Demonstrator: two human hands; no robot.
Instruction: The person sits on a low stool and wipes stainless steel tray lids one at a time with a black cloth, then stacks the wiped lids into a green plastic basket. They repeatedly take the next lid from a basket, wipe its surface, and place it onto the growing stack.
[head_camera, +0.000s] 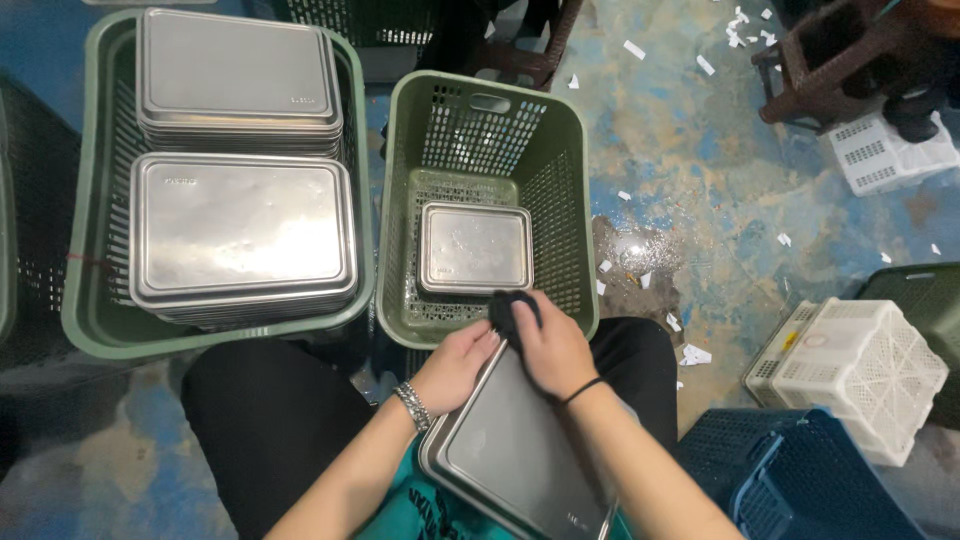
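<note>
Blue, worn concrete floor (700, 170), wet in patches and littered with paper scraps, is filling the background. At the upper left, a big green crate (88, 260) is holding two stacks of steel trays (240, 225); a smaller green basket (560, 200) in the middle is holding one little tray (474, 247). Across the person's lap, at the bottom centre, a steel tray (520, 455) is lying upside down and tilted. It is looking stiff, thin and fairly light, slick on its polished face and likely sharp along the rolled rim, so the rim is the safest place to grip. The left hand (455, 365) is curling its fingers over the tray's far edge. The right hand (555, 350) is pressing a dark cloth (512, 308) against that same edge, fingers closed around it. The tray's near corner is being cut off by the bottom of the frame, and its underside is hidden.
</note>
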